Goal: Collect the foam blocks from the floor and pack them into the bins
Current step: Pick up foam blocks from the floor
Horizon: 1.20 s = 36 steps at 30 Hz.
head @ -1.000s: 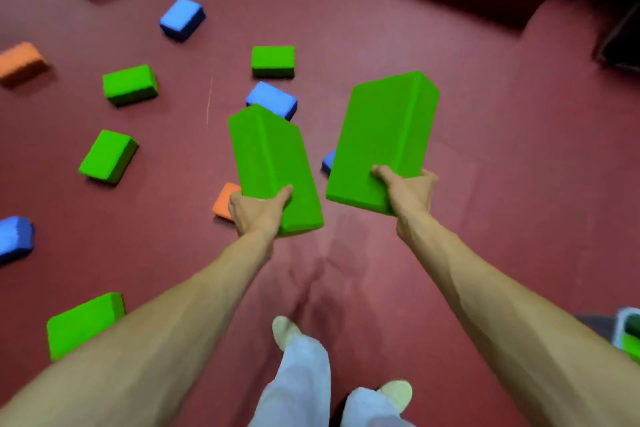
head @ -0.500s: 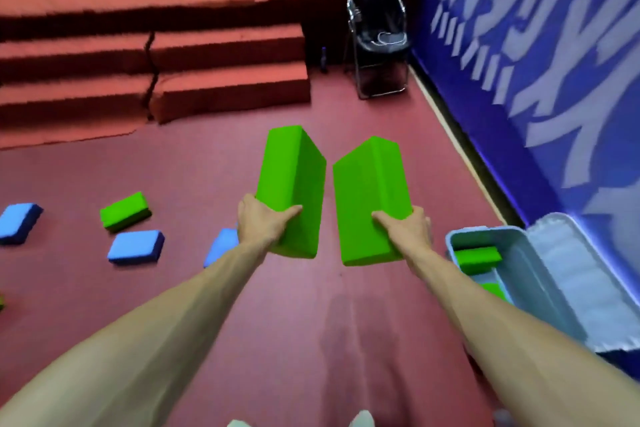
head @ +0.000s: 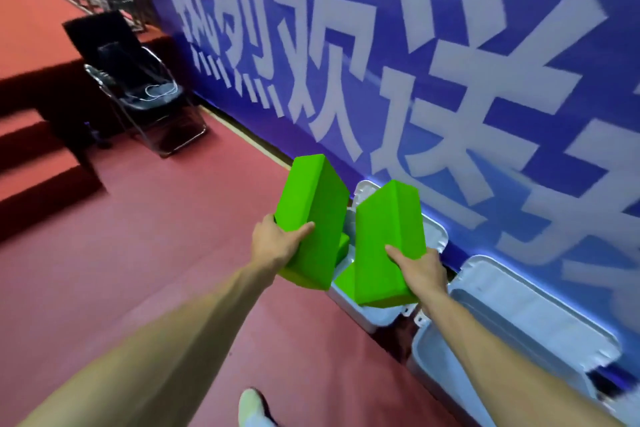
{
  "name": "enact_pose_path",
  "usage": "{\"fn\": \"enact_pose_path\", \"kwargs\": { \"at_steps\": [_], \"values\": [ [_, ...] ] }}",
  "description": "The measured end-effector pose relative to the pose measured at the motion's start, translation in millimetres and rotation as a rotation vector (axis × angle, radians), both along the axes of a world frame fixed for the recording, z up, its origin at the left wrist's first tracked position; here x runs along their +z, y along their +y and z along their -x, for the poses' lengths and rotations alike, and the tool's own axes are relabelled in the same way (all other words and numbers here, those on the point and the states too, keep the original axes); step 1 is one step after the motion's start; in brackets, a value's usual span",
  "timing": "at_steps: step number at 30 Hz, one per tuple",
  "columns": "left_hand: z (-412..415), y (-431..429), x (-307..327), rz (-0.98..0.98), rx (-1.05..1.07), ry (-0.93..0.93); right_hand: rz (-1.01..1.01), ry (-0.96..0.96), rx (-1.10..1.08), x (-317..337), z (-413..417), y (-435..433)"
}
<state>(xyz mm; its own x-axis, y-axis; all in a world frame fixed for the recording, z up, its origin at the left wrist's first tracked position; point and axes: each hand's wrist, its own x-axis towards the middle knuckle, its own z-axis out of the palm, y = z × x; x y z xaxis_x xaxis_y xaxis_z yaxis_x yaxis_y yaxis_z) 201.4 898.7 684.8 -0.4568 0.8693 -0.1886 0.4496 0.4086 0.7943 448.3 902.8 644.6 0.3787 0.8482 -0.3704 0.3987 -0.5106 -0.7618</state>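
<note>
The left hand (head: 277, 243) gripped the left green foam block (head: 311, 218) at its near end, thumb laid on the upper face and fingers hidden beneath. The right hand (head: 420, 269) held the right green foam block (head: 384, 246) likewise. Both long axes pointed up and away. The open grey bin (head: 363, 314), already holding green blocks (head: 344, 279), lay just below them, nearer the right hand.

Both forearms outstretched, left grip (head: 274, 246) around left block (head: 311, 198), right grip (head: 419, 268) around right block (head: 384, 236).
</note>
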Motion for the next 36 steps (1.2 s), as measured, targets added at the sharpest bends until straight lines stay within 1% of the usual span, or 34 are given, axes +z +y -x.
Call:
{"fn": "enact_pose_path", "kwargs": {
  "at_steps": [2, 4, 7, 9, 14, 19, 23, 25, 28, 31, 36],
  "values": [
    [-10.1, 28.3, -10.8, 0.049, -0.045, -0.034, 0.022, -0.036, -0.05, -7.9, -9.3, 15.4],
    [-8.4, 58.9, -22.5, 0.107, -0.086, -0.022, 0.077, -0.12, -0.081, -16.8, -8.7, 36.0],
    [9.9, 106.3, -38.3, 0.207, -0.158, 0.072, 0.19, -0.263, -0.124, -24.1, 6.1, 71.3],
    [27.4, 137.3, -46.4, 0.272, -0.188, 0.143, 0.264, -0.31, -0.132, -27.9, 20.4, 96.1],
    [44.7, 206.9, -73.6, 0.358, -0.235, 0.157, 0.342, -0.332, -0.146, -42.6, 36.5, 147.4],
    [10.2, 260.0, -110.8, 0.47, -0.31, 0.19, 0.388, -0.273, -0.233, -69.8, 10.1, 181.4],
    [-21.6, 304.1, -155.0, 0.575, -0.385, 0.218, 0.427, -0.188, -0.24, -130.5, -20.4, 207.6],
    [-36.5, 322.3, -182.3, 0.631, -0.37, 0.236, 0.473, -0.147, -0.235, -166.3, -33.8, 221.5],
    [-58.3, 346.0, -227.5, 0.721, -0.375, 0.276, 0.542, -0.143, -0.248, -208.9, -49.9, 238.2],
    [-75.3, 366.8, -276.1, 0.788, -0.447, 0.314, 0.636, -0.178, -0.262, -259.6, -64.0, 251.5],
    [-96.9, 391.0, -373.9, 0.811, -0.531, 0.356, 0.739, -0.198, -0.243, -351.3, -76.7, 267.0]
  ]
}}
